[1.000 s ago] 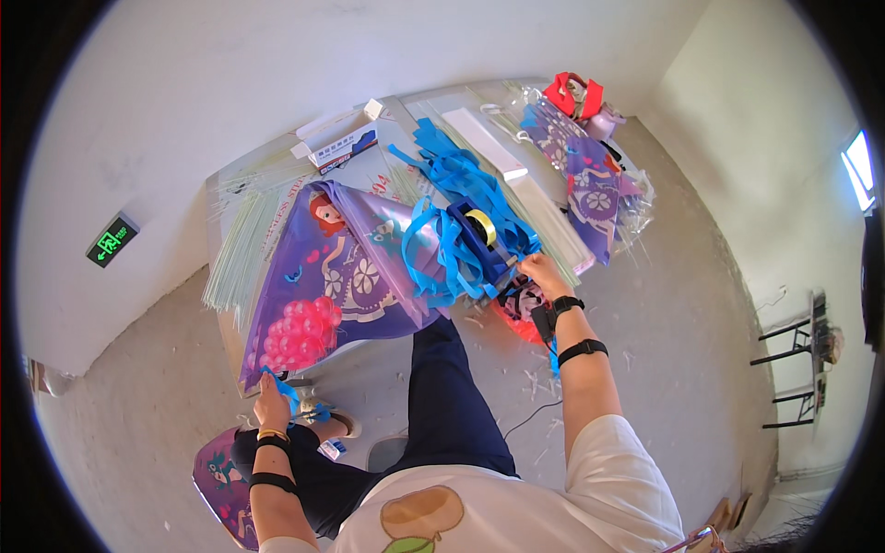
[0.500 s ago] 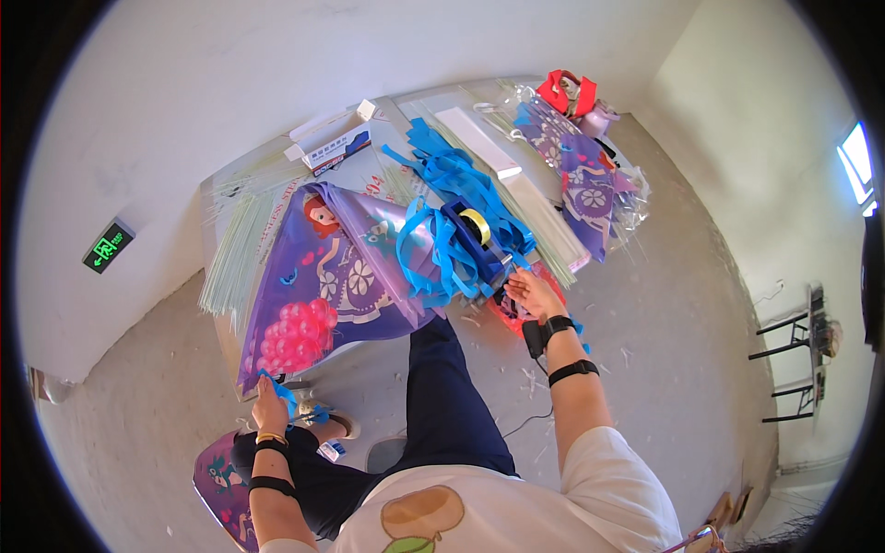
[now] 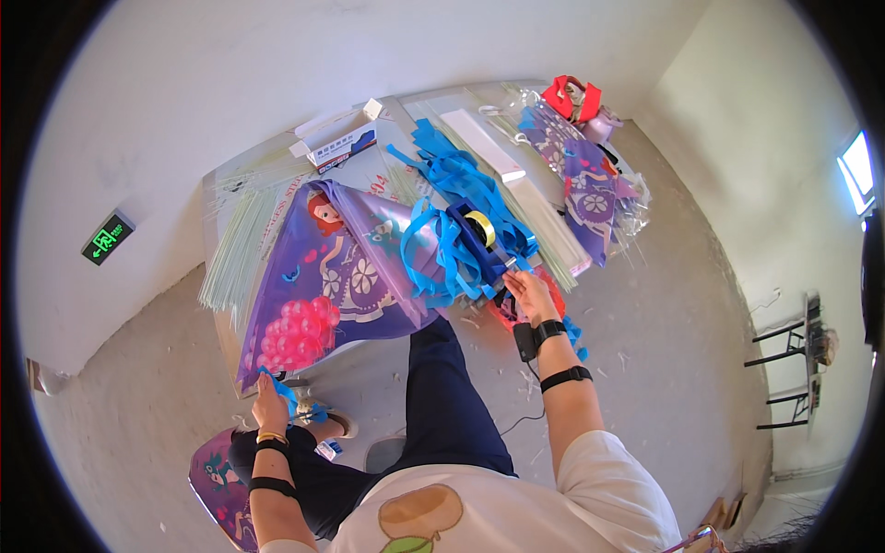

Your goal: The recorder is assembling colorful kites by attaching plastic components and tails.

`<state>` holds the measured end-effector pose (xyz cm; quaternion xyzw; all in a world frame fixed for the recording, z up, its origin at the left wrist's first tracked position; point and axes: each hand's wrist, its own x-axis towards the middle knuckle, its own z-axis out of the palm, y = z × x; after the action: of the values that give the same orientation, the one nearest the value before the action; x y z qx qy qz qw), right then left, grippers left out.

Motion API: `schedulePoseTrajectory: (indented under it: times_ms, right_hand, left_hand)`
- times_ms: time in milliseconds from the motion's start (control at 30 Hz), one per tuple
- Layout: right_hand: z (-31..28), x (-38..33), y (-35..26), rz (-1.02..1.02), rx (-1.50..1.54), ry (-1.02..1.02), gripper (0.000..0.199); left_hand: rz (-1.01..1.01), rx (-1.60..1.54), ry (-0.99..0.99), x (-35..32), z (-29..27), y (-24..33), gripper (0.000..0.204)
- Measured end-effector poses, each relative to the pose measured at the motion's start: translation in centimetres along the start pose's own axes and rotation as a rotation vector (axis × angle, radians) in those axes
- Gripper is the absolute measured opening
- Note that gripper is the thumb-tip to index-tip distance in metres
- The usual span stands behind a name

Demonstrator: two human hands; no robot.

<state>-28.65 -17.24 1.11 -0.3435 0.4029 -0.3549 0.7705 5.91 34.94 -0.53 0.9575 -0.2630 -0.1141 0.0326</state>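
Note:
A purple printed plastic sheet (image 3: 309,276), partly folded, with a cartoon figure and pink balloons, spreads over the near left of the table. At its lower left corner my left hand (image 3: 269,407) is closed on a blue ribbon (image 3: 282,391), with the sheet's corner against the fingers. A blue tape dispenser (image 3: 473,241) carrying a yellowish tape roll (image 3: 480,227) stands right of the sheet. My right hand (image 3: 530,297) pinches at the dispenser's cutting end, apparently on the clear tape's end; the fingertips partly hide it. Loose blue ribbons (image 3: 442,253) lie around the dispenser.
Bundles of thin pale rods (image 3: 230,258) lie at the table's left. An opened box (image 3: 343,138), long white boxes (image 3: 544,217), another purple printed sheet (image 3: 590,203) and a red bag (image 3: 573,100) lie farther back. A red container (image 3: 553,290) is below the table's near edge.
My right hand's fingers have drawn together at the dispenser's cutting end. My left hand stays at the sheet's corner with the ribbon. The view has shifted slightly.

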Motion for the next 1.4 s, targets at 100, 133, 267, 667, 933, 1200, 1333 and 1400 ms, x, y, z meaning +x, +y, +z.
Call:
schedulePoseTrajectory:
  times_ms: [100,133,267,667,933,1200,1333,1400]
  right_hand:
    - [-0.4,0.5,0.7,-0.005,-0.079,0.049,0.015]
    - [0.2,0.4,0.9,0.002,-0.158,0.084,0.015]
    - [3.2,0.6,3.1,-0.02,-0.581,0.262,0.016]
    - [10.3,-10.8,11.6,0.335,-0.407,-0.229,0.019]
    - [30.8,-19.4,21.1,0.888,-0.19,-0.802,0.03]
    - [37.5,-17.9,30.1,1.044,-0.086,-0.761,0.033]
    - [38.2,-17.3,32.0,1.104,-0.056,-0.719,0.033]
    - [38.3,-17.1,32.3,1.122,-0.05,-0.708,0.032]
  left_hand:
    - [-0.001,0.014,-0.001,0.3,-0.7,0.2,0.053]
    - [-0.015,0.011,-0.008,0.1,-0.4,-0.3,0.054]
    - [0.001,0.083,0.064,-1.0,0.4,-3.2,0.057]
    - [-0.002,-0.046,0.114,-1.3,-0.1,-0.7,0.048]
    - [0.013,0.007,0.09,-1.2,-0.2,-1.7,0.056]
    - [-0.006,0.001,0.096,-1.1,-0.8,-1.8,0.061]
    - [-0.011,-0.044,0.12,-0.9,-0.4,-2.1,0.06]
    - [-0.021,-0.038,0.118,-0.8,-0.3,-2.2,0.06]
